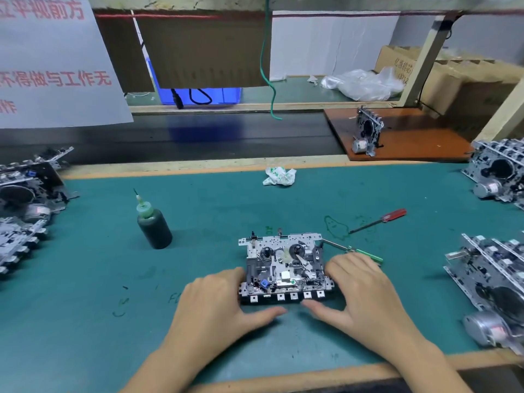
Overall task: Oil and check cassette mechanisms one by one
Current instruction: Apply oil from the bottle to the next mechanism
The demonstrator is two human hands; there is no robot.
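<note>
One cassette mechanism (285, 269) lies flat at lower centre of the green mat (99, 279), framed by both hands. The left hand (218, 304) grasps its left edge and the right hand (365, 290) its right edge, thumbs along the key row.

A slip could knock the green-handled screwdriver (354, 251) touching its upper right corner, or bend the exposed keys.

Further out stand one oil bottle (153, 222) (needle tip bare, easy to topple), one red-handled screwdriver (380, 219), and one crumpled wrapper (279, 175). Piled mechanisms at left (25, 199) and right (493, 268) are too tangled to count.
</note>
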